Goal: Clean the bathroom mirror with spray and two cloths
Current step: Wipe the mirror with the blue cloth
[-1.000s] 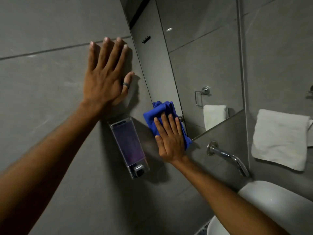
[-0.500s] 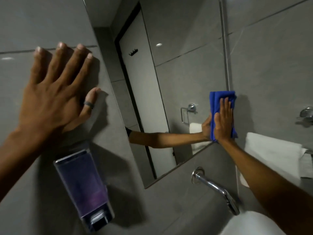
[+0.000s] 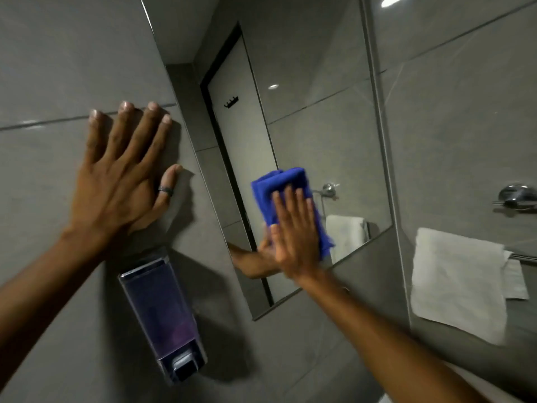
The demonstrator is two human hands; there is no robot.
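The wall mirror hangs on grey tiles and reflects a door, hooks and a towel. My right hand lies flat on a folded blue cloth, pressing it against the lower middle of the glass. The cloth sticks out above my fingers. My left hand is spread flat on the tiled wall left of the mirror, fingers apart, a ring on the thumb, holding nothing. No spray bottle or second cloth is in view.
A soap dispenser with purple liquid is fixed to the wall below my left hand. A white towel hangs on a rail to the right of the mirror.
My right hand slid the blue cloth from the mirror's lower left edge to its right edge, then back left to the lower middle. My left hand stayed on the wall.
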